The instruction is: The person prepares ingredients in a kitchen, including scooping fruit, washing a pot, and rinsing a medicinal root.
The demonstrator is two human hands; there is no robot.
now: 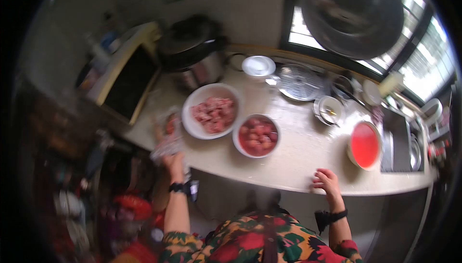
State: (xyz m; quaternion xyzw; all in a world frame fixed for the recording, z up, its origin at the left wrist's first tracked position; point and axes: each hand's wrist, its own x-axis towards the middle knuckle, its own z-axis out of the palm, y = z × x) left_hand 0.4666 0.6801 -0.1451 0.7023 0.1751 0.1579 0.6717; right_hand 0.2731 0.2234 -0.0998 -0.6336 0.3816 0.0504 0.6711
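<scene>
My left hand (173,164) is closed on a crumpled clear plastic bag (168,142) at the counter's left front edge. Something reddish shows through the bag, too blurred to name. Just right of the bag stands a large white bowl (188,125) of cut raw meat pieces (214,114). Beside it, a smaller white bowl (236,143) holds round reddish pieces (259,137) in red liquid. My right hand (327,182) is over the front edge, fingers loosely bent and apart, nothing visible in them. Nearest to it is a bowl of red liquid (364,145).
A rice cooker or pressure cooker (195,56) and a yellowish cabinet-like appliance (130,80) stand at the left. Toward the back are a lidded jar (259,66), a metal tray (301,84) and small bowls (329,109). A sink (402,142) is right. A wok (353,12) hangs overhead.
</scene>
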